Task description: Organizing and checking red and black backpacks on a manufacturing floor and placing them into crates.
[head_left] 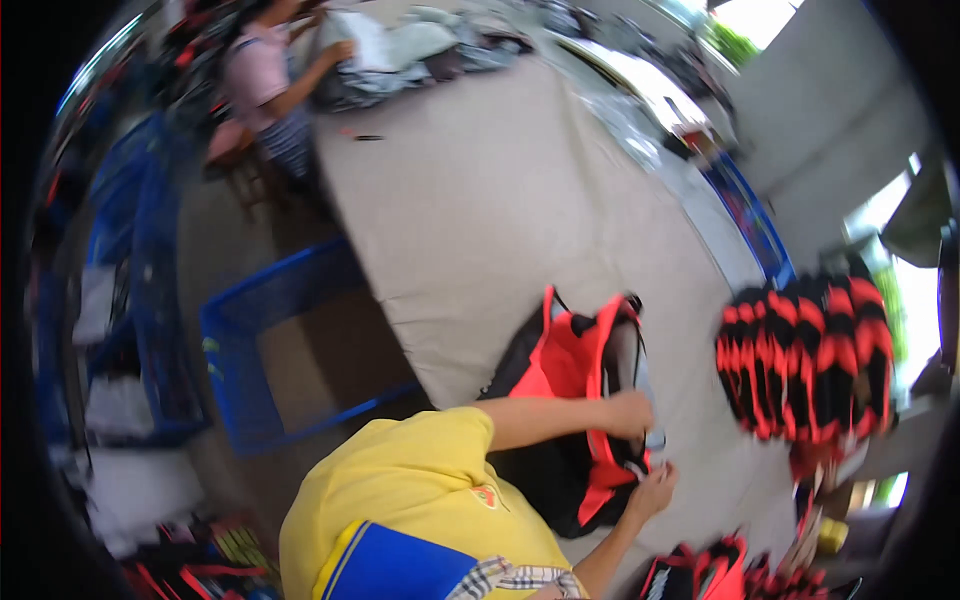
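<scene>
Head view, left to right: first, past a blue plastic crate point(228, 380); next, on the beige surface point(470, 220), to a red-and-black fabric bag point(565, 368), lying with mouth gaping and red inside exposed; probably light, limp and hard to damage, likely to sag if lifted by one side; best taken by the upstanding edges of the mouth, at two separate places; at its right side, apparently closed on the edge despite blur, left hand point(628, 413) and right hand point(655, 488), near each other yet apart; farther right, a row of red-and-black bundles point(805, 360).
</scene>
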Available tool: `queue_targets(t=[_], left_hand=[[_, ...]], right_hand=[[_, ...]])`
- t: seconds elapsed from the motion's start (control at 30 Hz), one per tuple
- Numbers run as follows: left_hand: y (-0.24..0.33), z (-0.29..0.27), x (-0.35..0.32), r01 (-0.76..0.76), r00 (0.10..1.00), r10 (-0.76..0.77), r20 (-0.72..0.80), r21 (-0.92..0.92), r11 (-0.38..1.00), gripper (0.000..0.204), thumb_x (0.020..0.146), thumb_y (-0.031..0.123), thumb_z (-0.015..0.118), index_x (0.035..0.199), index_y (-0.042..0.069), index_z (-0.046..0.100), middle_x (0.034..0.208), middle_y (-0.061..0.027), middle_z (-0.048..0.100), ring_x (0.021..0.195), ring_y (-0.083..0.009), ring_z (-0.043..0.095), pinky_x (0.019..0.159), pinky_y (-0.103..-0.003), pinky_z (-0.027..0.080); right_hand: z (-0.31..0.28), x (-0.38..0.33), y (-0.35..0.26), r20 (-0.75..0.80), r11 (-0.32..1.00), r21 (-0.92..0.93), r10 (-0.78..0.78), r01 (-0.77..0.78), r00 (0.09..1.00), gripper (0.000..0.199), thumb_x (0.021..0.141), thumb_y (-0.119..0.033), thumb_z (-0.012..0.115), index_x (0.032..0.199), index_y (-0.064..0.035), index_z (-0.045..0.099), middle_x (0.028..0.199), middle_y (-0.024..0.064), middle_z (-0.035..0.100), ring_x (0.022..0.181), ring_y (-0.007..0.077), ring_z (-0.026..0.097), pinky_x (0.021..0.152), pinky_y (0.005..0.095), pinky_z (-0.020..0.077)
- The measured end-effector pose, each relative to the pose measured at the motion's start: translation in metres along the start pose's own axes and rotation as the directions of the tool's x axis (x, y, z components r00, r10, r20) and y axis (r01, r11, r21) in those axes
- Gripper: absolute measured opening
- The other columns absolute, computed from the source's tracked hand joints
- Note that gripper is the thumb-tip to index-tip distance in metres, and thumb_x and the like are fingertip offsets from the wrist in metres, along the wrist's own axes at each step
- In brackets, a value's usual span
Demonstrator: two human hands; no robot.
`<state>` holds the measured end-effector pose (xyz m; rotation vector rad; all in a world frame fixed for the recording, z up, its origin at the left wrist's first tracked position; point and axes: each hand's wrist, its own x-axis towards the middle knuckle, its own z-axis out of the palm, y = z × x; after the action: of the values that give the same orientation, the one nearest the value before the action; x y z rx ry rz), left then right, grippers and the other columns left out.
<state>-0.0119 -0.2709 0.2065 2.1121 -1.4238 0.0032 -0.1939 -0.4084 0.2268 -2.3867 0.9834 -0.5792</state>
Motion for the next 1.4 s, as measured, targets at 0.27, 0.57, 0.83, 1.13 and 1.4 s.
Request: queue_targets(t=[0.27,0.57,0.83,1.13,1.4], left_hand=[[-0.045,-0.026,-0.014,-0.167,0.944,0.161,-0.288,0.002,0.986,0.009,0.074,0.014,0.073,0.083,0.011,0.072,0.088,-0.0088,0.07,0.096,-0.0321,0.066,0.088,-0.045,0.047],[-0.029,-0.003,-0.001,-0.069,0.98,0.035,-0.195,-0.172,0.983,0.032,0.079,0.023,0.082,0.105,0.007,0.071,0.1,-0.011,0.073,0.102,-0.0334,0.067,0.092,-0.045,0.045],[-0.054,-0.006,-0.01,-0.007,0.99,-0.034,-0.14,-0.283,0.959,0.006,0.085,0.011,0.075,0.091,0.008,0.073,0.094,-0.0059,0.076,0.091,-0.0257,0.071,0.087,-0.041,0.048],[-0.028,-0.013,-0.02,0.07,0.995,-0.06,-0.078,0.133,0.989,0.052,0.075,0.004,0.075,0.125,0.007,0.063,0.137,-0.0146,0.061,0.143,-0.0371,0.044,0.118,-0.05,0.033],[0.033,-0.009,-0.074,0.451,0.731,-0.242,-0.638,0.185,0.873,0.064,0.095,0.019,0.072,0.15,0.001,0.045,0.155,-0.0269,0.039,0.148,-0.0473,0.031,0.119,-0.056,0.027]], right_hand=[[0.0,0.005,-0.048,-0.16,0.969,0.073,-0.221,0.235,0.962,0.024,0.103,-0.019,0.058,0.12,-0.0042,0.066,0.105,0.0181,0.074,0.097,0.0357,0.073,0.084,0.0419,0.0562],[-0.104,-0.079,0.087,-0.289,0.826,0.519,0.412,-0.221,0.864,0.053,0.104,-0.014,0.058,0.152,0.0014,0.04,0.101,0.0077,0.074,0.071,0.0092,0.062,0.068,0.0254,0.053],[-0.095,-0.144,0.2,-0.293,0.807,0.03,0.571,-0.59,0.767,0.052,0.095,-0.026,0.069,0.141,-0.0063,0.055,0.107,0.0188,0.075,0.101,0.0382,0.072,0.086,0.0475,0.0546],[-0.117,-0.087,0.305,-0.186,0.896,-0.314,0.265,-0.313,0.946,0.064,0.095,-0.022,0.073,0.149,-0.0011,0.046,0.148,0.0257,0.053,0.145,0.0456,0.039,0.117,0.0523,0.0346],[-0.047,-0.01,0.209,-0.212,0.956,0.294,0.087,-0.021,0.973,0.045,0.101,-0.022,0.067,0.137,0.0029,0.057,0.129,0.021,0.065,0.122,0.0363,0.06,0.107,0.0441,0.0447]])
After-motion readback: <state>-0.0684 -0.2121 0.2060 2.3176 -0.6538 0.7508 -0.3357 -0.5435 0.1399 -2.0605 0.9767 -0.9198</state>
